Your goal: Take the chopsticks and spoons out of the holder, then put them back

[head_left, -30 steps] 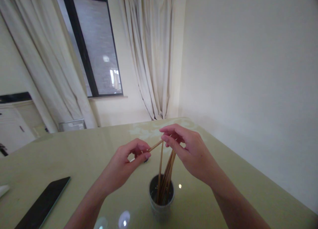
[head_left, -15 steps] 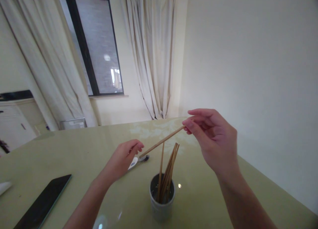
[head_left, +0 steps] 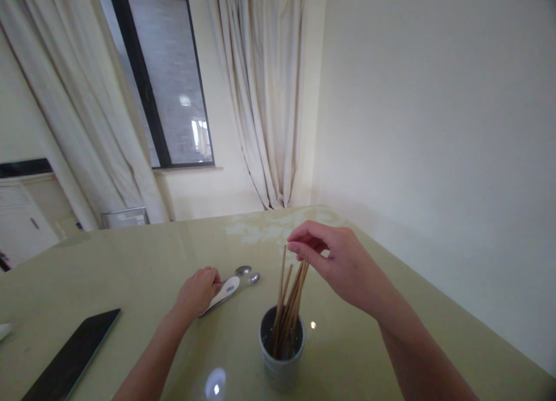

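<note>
**Hands at the spoons and the chopstick cup**

Far to the left of my fingers a dark phone (head_left: 72,357) lies flat on the glossy table (head_left: 130,262). My left hand (head_left: 197,291) rests on the tabletop, its fingers curled down onto the near ends of the spoons (head_left: 232,282); whether they actually pinch a handle I cannot tell, as the knuckles hide the tips. The spoons lie side by side just beyond those fingers, bowls pointing away: one white, two of metal. They look light, rigid and smooth, likely to slide on the glass, so I judge the handle ends to be the place to grip. Right of them, the chopsticks (head_left: 289,296) stand leaning in a grey cup (head_left: 281,354), directly beneath my right hand (head_left: 341,268). Its thumb and forefinger are pressed together just above the tips, holding nothing visible. The sticks seem thin, stiff and light; I would take them near the upper ends.
</note>
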{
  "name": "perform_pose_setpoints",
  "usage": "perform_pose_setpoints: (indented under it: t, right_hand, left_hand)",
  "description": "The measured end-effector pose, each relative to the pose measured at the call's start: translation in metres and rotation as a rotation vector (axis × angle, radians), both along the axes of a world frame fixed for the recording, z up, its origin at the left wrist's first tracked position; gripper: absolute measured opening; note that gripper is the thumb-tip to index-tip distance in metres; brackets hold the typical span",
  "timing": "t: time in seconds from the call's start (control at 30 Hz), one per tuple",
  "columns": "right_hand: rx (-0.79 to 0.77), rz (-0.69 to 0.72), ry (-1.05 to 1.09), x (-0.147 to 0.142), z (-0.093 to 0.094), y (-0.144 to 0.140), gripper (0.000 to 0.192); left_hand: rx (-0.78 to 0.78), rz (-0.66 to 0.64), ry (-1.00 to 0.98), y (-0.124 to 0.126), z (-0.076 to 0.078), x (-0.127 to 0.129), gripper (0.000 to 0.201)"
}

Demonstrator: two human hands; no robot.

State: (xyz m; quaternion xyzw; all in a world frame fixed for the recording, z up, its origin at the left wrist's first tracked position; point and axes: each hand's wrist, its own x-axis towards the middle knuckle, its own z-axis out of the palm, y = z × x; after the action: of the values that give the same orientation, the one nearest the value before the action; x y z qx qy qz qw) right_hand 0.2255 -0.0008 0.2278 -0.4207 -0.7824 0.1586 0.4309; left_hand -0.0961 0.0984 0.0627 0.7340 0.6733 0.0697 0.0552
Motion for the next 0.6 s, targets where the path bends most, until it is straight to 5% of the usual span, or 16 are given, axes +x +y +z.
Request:
perform_pose_setpoints:
  t: [0.17,0.3,0.4,0.6]
  right_hand:
    - [0.053,-0.048,0.013,0.001,0.001,0.001,0.011]
    - [0.057,-0.066,0.109,-0.004,0.000,0.001,0.020]
    - [0.059,-0.024,0.173,-0.009,-0.002,0.001,0.028]
    - [0.236,-0.041,0.111,-0.004,0.001,-0.003,0.012]
  left_hand:
    - [0.118,0.044,-0.160,0.000,0.032,0.000,0.016]
    - [0.193,-0.276,-0.771,-0.028,0.080,0.026,0.022]
    - [0.120,-0.453,-0.909,-0.057,0.107,0.052,0.024]
    - [0.010,-0.511,-0.887,-0.071,0.113,0.065,0.021]
